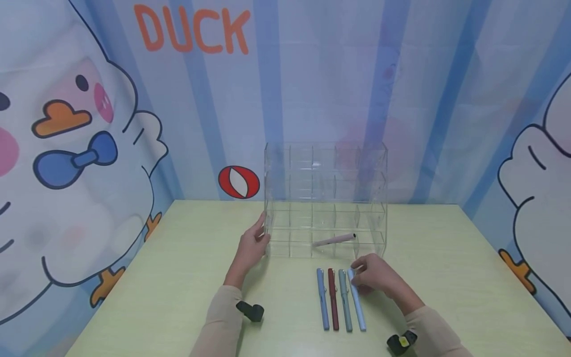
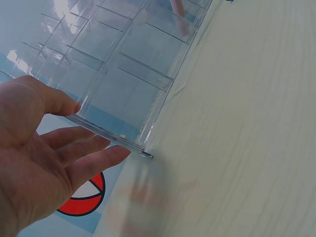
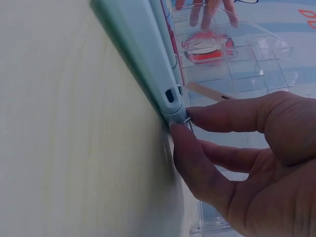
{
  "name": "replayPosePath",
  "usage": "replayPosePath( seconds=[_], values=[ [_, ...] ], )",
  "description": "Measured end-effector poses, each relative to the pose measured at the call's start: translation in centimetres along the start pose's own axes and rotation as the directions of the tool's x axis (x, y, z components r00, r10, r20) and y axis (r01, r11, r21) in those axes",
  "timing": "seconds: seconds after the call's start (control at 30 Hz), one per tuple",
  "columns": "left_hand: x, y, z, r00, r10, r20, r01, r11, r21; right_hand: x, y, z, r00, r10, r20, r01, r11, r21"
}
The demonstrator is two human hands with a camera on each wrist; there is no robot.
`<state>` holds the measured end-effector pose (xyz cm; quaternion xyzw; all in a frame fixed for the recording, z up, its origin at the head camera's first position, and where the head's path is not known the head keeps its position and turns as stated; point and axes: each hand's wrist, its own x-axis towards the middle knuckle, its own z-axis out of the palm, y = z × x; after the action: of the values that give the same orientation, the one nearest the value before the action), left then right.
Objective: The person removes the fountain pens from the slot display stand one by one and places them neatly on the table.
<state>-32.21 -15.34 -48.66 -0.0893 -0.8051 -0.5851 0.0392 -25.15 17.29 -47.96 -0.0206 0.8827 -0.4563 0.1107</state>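
Observation:
A clear acrylic rack point(image 1: 325, 198) with rows of small compartments stands at the back of the table. My left hand point(image 1: 251, 248) grips its left side wall, thumb on one face and fingers on the other in the left wrist view. A pale pink pen point(image 1: 334, 240) leans in a bottom-row compartment. In front of the rack lie a blue pen point(image 1: 323, 300), a dark red pen point(image 1: 333, 300), a grey-green pen point(image 1: 345, 300) and a light blue pen point(image 1: 358, 307), side by side. My right hand point(image 1: 373, 273) pinches the light blue pen's far end, near its clip, between thumb and finger.
The pale wooden table point(image 1: 178, 297) meets a cloth backdrop point(image 1: 214, 109) with blue stripes and duck drawings behind the rack. Each wrist carries a small black camera, the left one point(image 1: 251, 311) and the right one point(image 1: 401, 342).

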Motion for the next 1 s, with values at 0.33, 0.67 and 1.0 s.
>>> replayPosePath(
  seconds=[0.33, 0.67, 1.0],
  values=[
    [0.03, 0.15, -0.02, 1.0, -0.005, 0.002, 0.005, 1.0, -0.003, 0.04, 0.12, -0.17, 0.999, 0.02, 0.03, -0.02, 1.0, 0.005],
    [0.04, -0.24, -0.1, 1.0, 0.007, 0.003, -0.007, 1.0, -0.013, 0.25, 0.57, -0.2, 0.999, 0.015, 0.044, -0.015, 1.0, -0.003],
    [0.1, -0.22, -0.01, 1.0, 0.002, 0.006, -0.002, 1.0, -0.013, 0.4, 0.76, -0.2, 0.999, 0.009, 0.031, -0.008, 0.999, -0.031]
  ],
)
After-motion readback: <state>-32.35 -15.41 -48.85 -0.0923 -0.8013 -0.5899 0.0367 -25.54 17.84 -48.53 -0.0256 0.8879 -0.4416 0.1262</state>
